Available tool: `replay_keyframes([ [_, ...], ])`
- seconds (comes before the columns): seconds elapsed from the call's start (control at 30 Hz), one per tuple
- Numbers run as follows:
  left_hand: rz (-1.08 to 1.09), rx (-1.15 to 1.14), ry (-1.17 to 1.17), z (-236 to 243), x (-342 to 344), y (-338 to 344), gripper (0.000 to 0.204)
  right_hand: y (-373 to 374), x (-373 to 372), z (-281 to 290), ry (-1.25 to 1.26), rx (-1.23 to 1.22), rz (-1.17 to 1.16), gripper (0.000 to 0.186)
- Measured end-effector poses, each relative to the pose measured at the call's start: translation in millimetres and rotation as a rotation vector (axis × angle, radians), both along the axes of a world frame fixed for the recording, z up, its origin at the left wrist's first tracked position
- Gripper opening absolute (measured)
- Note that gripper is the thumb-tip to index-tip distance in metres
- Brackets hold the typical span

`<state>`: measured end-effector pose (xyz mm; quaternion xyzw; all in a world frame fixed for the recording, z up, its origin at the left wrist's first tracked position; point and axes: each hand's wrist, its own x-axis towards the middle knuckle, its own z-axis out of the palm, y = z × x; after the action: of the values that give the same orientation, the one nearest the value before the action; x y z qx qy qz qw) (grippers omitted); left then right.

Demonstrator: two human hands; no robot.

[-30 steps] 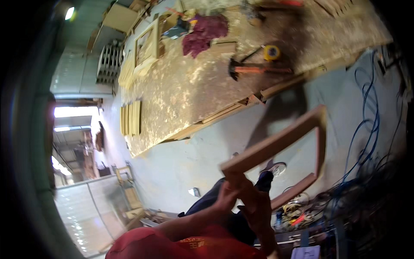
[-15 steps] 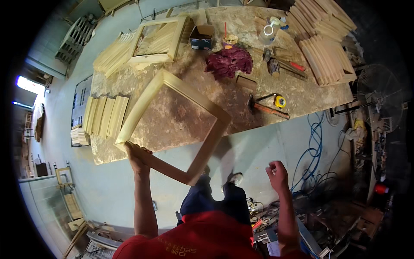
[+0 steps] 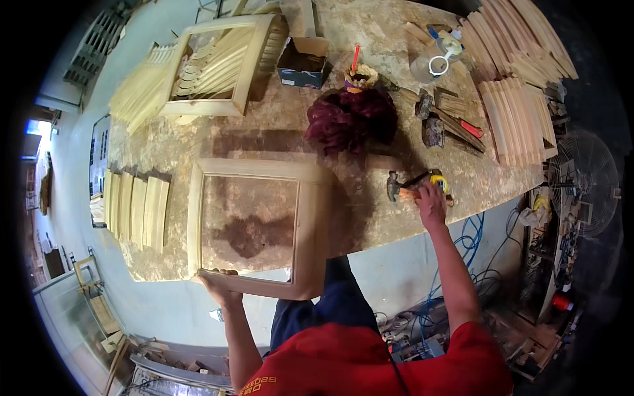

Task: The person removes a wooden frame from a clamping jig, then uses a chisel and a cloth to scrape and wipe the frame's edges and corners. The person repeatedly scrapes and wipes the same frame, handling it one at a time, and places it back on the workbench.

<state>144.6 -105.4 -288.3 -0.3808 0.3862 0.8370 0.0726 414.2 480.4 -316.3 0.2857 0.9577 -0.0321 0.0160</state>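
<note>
At the near edge of the mottled workbench (image 3: 380,221), left of the middle: one wooden frame (image 3: 312,228), four-sided, pale with a browner right side, partly over the top and partly past the edge; whether it touches the surface I cannot tell from here. Its near left corner is gripped by the person's left hand (image 3: 224,287), fingers wrapped over the rail. To the right, near the same edge: one hammer (image 3: 393,187), lying with its dark head to the left and its orange handle under the person's right hand (image 3: 432,204). That hand reaches down with fingers bent; whether they have closed around the handle I cannot tell. Just beside the fingers: one yellow tape measure (image 3: 439,183). Middle of the bench: one bunched maroon cloth (image 3: 350,119); behind it, one tub (image 3: 360,79) with a red stick upright in it; left of that, one open cardboard box (image 3: 302,76). Far left: a second frame (image 3: 254,63), laid over curved slats (image 3: 211,63). Near left: a row of pale wooden strips (image 3: 137,210). Right side: one red-handled tool (image 3: 471,128), and behind it a clear container (image 3: 426,65) with a white ring; farther right, stacked shaped wood pieces (image 3: 512,122). Beyond the bench, right: one large fan (image 3: 584,181).
</note>
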Motion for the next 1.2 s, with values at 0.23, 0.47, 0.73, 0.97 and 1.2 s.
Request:
replay_keyframes([
  [0.23, 0.045, -0.059, -0.146, -36, -2, 60, 0.056, 32, -249, 64, 0.561, 0.012, 0.074, 0.051],
  [0.47, 0.151, 0.016, -0.268, -43, -1, 91, 0.060, 134, -261, 81, -0.412, -0.293, -0.029, 0.024],
  [0.73, -0.903, -0.911, -0.617, -47, -18, 66, 0.064, 337, -238, -64, -0.068, -0.356, -0.008, 0.050],
  [0.97, -0.696, -0.839, -0.422, -55, 39, 59, 0.090, 268, -256, 12, -0.020, -1.771, -0.177, 0.059],
  [1.2, -0.783, -0.654, -0.343, -24, -1, 66, 0.082, 342, -251, -51, -0.315, -0.405, 0.110, 0.061],
])
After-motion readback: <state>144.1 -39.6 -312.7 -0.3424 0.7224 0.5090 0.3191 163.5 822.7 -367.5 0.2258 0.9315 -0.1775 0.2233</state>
